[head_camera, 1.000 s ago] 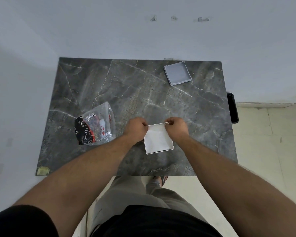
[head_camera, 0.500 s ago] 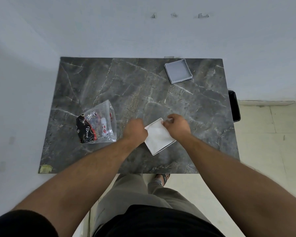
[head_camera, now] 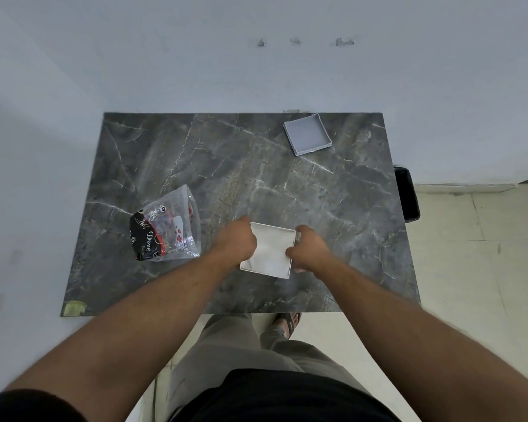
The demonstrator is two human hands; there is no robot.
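Observation:
A shallow white square box [head_camera: 270, 251] lies open side up on the dark marble table [head_camera: 287, 184], near its front edge. My left hand [head_camera: 237, 243] grips the box's left side. My right hand [head_camera: 307, 249] grips its right side, fingers curled over the rim. A clear plastic bag [head_camera: 168, 229] holding a black Dove pack and small red-and-white items lies to the left of my left hand.
A second shallow box half [head_camera: 307, 134], greyish white, sits at the table's back right. A black bin [head_camera: 407, 193] stands on the floor beside the table's right edge. White wall runs behind and to the left. A yellowish patch [head_camera: 73, 308] marks the front left corner.
The white box has been turned on the table, from straight to tilted and now nearly square again. Both hands have shifted from its far edge to its left and right sides.

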